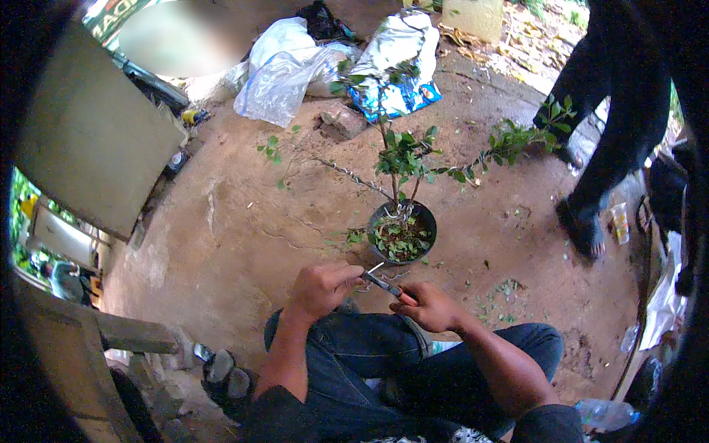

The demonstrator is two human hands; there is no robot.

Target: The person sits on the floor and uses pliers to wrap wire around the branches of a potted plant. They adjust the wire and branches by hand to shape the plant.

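My right hand (430, 306) is closed round the orange grips of a pair of pliers (384, 283), whose dark jaws point up and left. At those jaws the fingers of my left hand (323, 289) are pinched together. A short, thin whitish piece (376, 267) sticks out there; whether the fingers or the jaws grip it is unclear. Just beyond both hands stands a small leafy tree (399, 159) in a round black pot (373, 240). Pale wire (347, 173) winds along its left branch, and a long leafy branch (509, 144) reaches right. Leaf bits cover the soil.
A person's dark-trousered legs and bare foot (588, 235) are at the right, beside a plastic cup (620, 224). Plastic bags (277, 81) and a stone (343, 119) lie behind the tree. A tan panel (96, 125) leans at left. Clipped leaves (508, 286) litter the earthen floor.
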